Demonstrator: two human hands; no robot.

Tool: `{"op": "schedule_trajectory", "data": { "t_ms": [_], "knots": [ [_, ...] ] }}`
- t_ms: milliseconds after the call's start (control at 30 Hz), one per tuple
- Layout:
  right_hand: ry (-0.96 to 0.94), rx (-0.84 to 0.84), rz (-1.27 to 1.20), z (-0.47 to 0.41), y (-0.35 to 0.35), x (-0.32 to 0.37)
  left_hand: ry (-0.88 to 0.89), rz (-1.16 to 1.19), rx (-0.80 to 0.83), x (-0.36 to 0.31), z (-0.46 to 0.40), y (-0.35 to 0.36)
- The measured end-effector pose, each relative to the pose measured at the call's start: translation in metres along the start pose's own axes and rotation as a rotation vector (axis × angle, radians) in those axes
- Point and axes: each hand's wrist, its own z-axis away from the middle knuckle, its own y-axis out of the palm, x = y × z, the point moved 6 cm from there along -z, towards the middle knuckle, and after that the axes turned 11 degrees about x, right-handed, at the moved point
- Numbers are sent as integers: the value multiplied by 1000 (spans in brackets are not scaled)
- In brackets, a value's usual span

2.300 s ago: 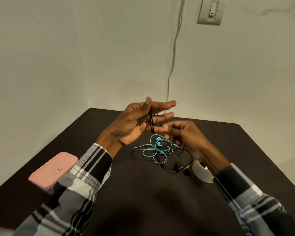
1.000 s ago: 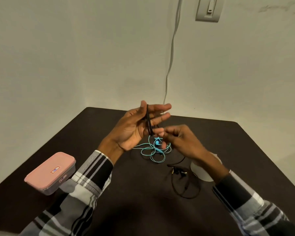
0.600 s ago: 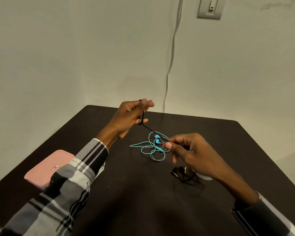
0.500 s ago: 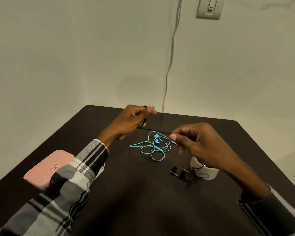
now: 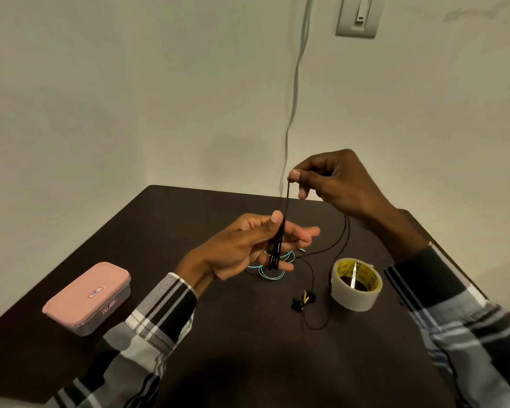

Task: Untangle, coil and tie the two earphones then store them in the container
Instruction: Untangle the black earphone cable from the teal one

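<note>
My left hand (image 5: 249,248) is raised above the table middle, thumb up, with loops of the black earphone cable (image 5: 278,245) wound across its fingers. Higher and to the right, my right hand (image 5: 333,181) pinches the same black cable and holds it taut above the coil. The cable's free part drops behind my right wrist to the table, ending at the black earbuds (image 5: 303,300). The turquoise earphone (image 5: 270,269) lies in a loose tangle on the table, mostly hidden under my left hand. A pink-lidded container (image 5: 87,297) sits shut at the table's left edge.
A roll of tape (image 5: 355,284) stands on the dark table (image 5: 248,357) right of the earbuds. The table is pushed into a corner of white walls. A thin white cord (image 5: 295,92) runs down the wall behind my hands.
My right hand has risen from table level, pulling the black cable up over my left hand. My left hand has turned so the coil runs across its fingers. The camera has tilted slightly.
</note>
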Motion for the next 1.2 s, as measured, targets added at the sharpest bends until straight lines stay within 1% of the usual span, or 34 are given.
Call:
{"op": "schedule_trajectory", "data": {
  "t_ms": [167,267,367,467,567,667,767,800,867,967,1067,1133,1200],
  "knots": [
    [113,69,-380,0,38,-31,182,239,-24,-26,1,0],
    [193,165,-455,12,68,-44,315,257,-119,-48,1,-15],
    [211,251,-468,31,92,-45,362,159,-253,-68,1,-34],
    [185,231,-484,44,99,-42,317,6,-368,-74,-1,-49],
    [140,227,-356,52,96,-32,283,-128,-441,-70,-5,-57],
    [97,245,-201,56,86,-21,229,-362,-494,-64,-10,-67],
    [62,209,-26,52,61,-8,126,-669,-396,-55,-18,-63],
    [49,188,16,50,51,-4,88,-726,-349,-51,-20,-60],
    [16,136,88,43,31,5,54,-748,-267,-45,-22,-53],
    [-28,74,166,32,6,13,48,-711,-176,-44,-20,-38],
    [-66,71,222,21,-8,18,-9,-639,-130,-39,-19,-27],
    [-84,95,186,13,-12,19,-27,-547,-85,-36,-19,-17],
    [-101,130,77,8,-12,19,-14,-422,-51,-37,-17,-8]
  ]
}}
